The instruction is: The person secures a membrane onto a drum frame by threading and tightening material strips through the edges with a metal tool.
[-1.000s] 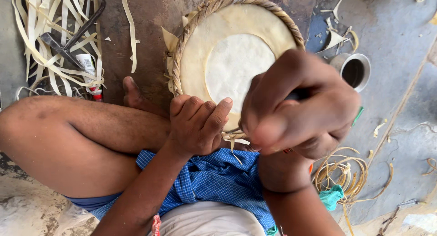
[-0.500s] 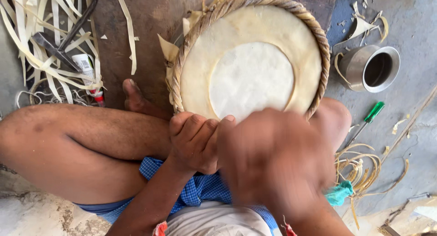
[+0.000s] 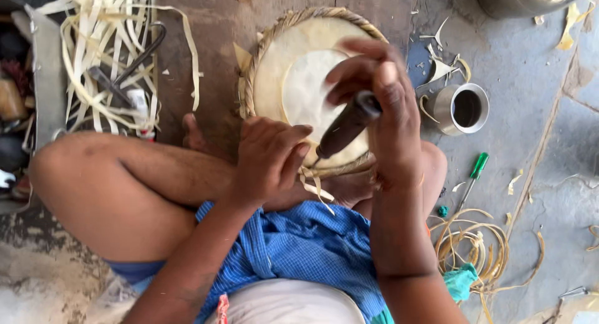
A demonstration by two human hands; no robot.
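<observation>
1 head-worn camera here, looking almost straight down and close over the seated person's lap, the round woven straw tray (image 3: 274,62) at frame centre, the grey stone floor (image 3: 530,143) filling the right side.

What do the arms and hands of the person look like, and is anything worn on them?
Both arms are bare from the elbow down: no sleeves, gloves or watch show. The left hand has no ring or band that I can see. The right hand is bare too; at its wrist there may be a thin pale band, but it is too faint to tell. The fingernails look short.
</observation>
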